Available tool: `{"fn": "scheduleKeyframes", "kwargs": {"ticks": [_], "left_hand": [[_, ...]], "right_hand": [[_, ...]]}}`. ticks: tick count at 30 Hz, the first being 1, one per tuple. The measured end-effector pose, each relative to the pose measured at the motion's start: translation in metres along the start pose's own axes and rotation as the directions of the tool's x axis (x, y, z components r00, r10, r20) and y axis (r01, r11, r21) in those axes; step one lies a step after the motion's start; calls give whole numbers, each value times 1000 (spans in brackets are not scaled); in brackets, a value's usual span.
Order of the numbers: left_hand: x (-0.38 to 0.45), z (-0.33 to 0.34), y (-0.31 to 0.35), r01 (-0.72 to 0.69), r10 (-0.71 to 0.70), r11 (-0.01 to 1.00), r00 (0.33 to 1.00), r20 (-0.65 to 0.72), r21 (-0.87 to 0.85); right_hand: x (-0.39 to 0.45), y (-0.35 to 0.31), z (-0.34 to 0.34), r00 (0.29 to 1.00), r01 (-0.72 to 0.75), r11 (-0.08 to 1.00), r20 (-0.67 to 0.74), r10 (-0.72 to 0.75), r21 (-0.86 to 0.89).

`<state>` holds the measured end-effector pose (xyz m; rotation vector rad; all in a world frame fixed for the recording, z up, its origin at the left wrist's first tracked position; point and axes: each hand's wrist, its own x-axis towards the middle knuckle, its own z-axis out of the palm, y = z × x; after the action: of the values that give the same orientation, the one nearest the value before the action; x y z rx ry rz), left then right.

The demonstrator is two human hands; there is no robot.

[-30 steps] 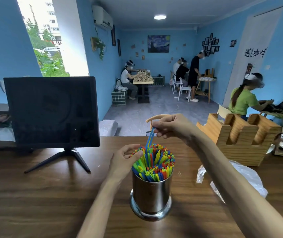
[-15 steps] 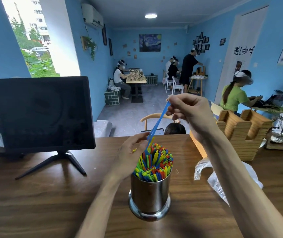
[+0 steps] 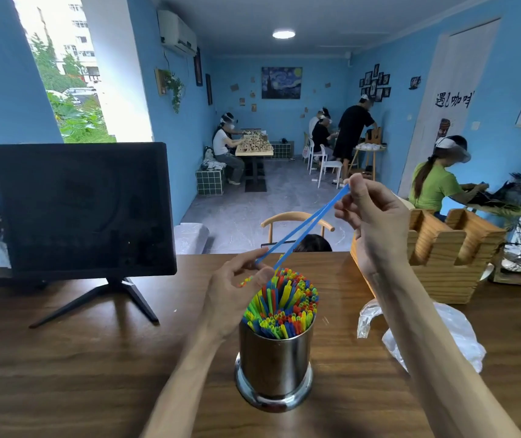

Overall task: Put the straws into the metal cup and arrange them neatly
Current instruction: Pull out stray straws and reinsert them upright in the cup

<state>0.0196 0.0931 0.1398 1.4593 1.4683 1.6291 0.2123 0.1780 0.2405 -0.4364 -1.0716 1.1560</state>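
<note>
the metal cup (image 3: 274,368), near the tabletop's front edge, is already packed with straws (image 3: 282,306). two blue straws (image 3: 303,229) are still out: right hand (image 3: 369,216) pinches their tops, left hand (image 3: 237,289) pinches one's lower end (arranging not finished).

Blue walls (image 3: 325,86) and a grey floor (image 3: 246,203) lie beyond the grip. A round ceiling light (image 3: 283,34) glows high above it. The window (image 3: 63,74) is far left; a wooden chair (image 3: 297,218) sits just behind.
</note>
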Motion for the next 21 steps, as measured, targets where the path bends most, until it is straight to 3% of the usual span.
{"fn": "scheduleKeyframes", "kwargs": {"ticks": [4, 9, 15, 21], "left_hand": [[-1, 0, 7, -41, 35, 998, 990, -140, -43], [3, -6, 10, -50, 18, 993, 960, -278, -110], [10, -6, 8, -40, -19, 979, 959, -284, -200], [12, 0, 12, -45, -8, 984, 954, -299, -172]], "right_hand": [[0, 5, -4, 998, -39, 999, -44, 40, 5], [-14, 7, -11, 981, -192, 980, 42, 190, 53], [-24, 8, -29, 908, -420, 874, 98, 408, 243], [-27, 14, -43, 874, -478, 806, 104, 474, 349]]}}
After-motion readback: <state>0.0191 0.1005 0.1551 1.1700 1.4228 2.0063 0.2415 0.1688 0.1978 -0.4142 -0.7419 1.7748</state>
